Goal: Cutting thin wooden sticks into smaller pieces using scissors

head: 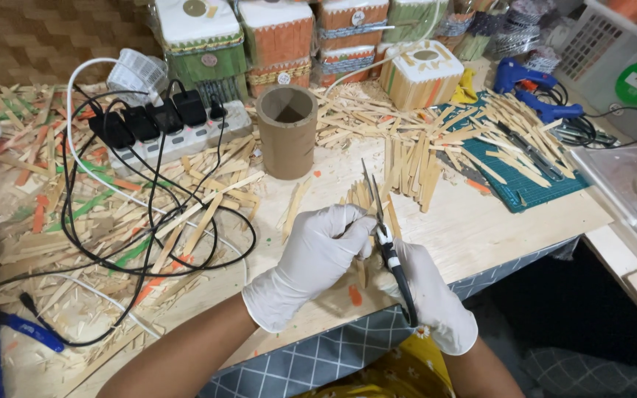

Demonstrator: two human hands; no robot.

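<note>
Wooden desk before me, sticks scattered; near the cardboard tube, my left hand grips sticks, my right hand grips scissors.

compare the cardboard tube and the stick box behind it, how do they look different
The cardboard tube is round and plain brown; the stick box is squarish, pale wood with coloured sticks in its sides. The tube is open at the top, so its hollow inside shows; the box has a lid with a small round hole. The tube stands nearer the gloved hands, the box farther back to the right. Both stand upright on the table.
</note>
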